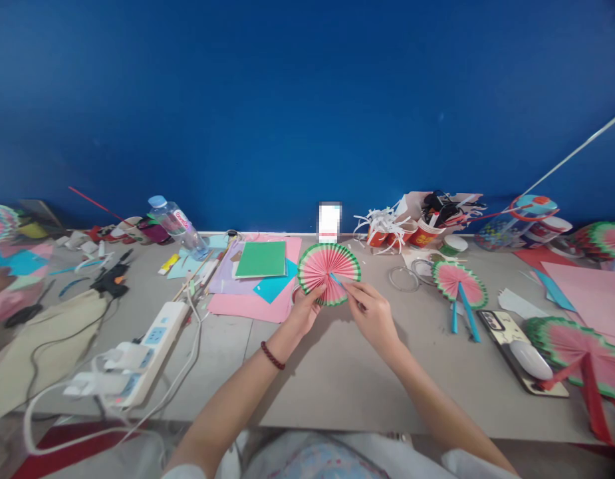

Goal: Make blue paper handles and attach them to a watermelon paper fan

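A round pleated paper fan (329, 259), pink with a green and white rim like a watermelon slice, is held up over the table in front of me. My left hand (307, 309) grips its lower left edge, thumb on the front. Between the fingers of my right hand (368, 307) is a narrow blue paper strip (336, 278), its tip near the fan's centre; whether it is fixed there I cannot tell. A smaller finished-looking fan (459, 283) with blue strips lies to the right.
A white power strip (157, 349) with cables lies at left, near a glue gun (115, 276). Green paper (260, 259) tops a stack of coloured sheets. A tilted bottle (180, 226), paper cups (427, 234), a phone (491, 326) with a mouse (530, 360), and a red-handled fan (584, 346) stand or lie around.
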Motion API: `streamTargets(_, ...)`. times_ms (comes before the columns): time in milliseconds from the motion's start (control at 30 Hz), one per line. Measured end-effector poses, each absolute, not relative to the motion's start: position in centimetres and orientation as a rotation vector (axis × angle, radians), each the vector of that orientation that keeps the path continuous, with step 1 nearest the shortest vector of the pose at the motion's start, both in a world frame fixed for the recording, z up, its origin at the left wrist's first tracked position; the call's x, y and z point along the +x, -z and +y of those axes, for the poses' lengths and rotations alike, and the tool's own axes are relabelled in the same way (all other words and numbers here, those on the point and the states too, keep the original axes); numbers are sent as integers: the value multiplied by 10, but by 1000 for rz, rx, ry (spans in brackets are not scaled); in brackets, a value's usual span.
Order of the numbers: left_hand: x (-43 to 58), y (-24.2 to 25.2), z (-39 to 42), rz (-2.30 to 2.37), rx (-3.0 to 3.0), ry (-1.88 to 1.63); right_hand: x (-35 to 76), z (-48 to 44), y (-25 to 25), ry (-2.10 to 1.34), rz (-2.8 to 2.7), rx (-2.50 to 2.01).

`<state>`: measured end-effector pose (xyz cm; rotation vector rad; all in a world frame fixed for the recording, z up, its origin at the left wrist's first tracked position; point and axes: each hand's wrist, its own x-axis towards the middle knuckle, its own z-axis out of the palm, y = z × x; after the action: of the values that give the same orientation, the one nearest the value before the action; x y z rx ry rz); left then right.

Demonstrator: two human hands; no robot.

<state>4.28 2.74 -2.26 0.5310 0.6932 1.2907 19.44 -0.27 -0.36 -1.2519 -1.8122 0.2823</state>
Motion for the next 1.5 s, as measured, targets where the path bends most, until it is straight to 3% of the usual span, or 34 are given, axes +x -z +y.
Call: streamTargets(1500, 45, 23, 27, 712, 520, -1306, 192, -3, 8, -292, -1874, -1319)
